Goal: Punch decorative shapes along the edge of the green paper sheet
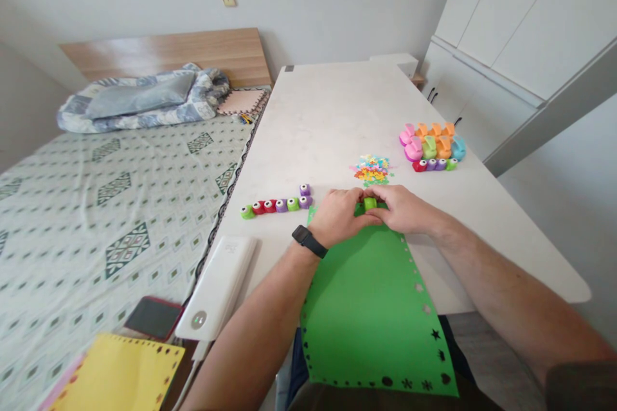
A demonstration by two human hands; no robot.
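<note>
A green foam sheet [373, 308] with punched shapes along its edges lies on the white table [337, 109] and hangs over the near edge. At the sheet's far edge, my left hand [337, 215] and my right hand [402, 209] meet around a small green paper punch [369, 203]. Both hands are closed, their fingers pinching the punch and the sheet's edge. A black watch is on my left wrist.
A row of small punches [277, 205] lies left of my hands. A pile of coloured cut-outs [371, 169] and a cluster of larger punches [432, 144] sit beyond. A white power bank [219, 286], phone [154, 316] and yellow sheet [120, 376] lie near the bed [96, 205].
</note>
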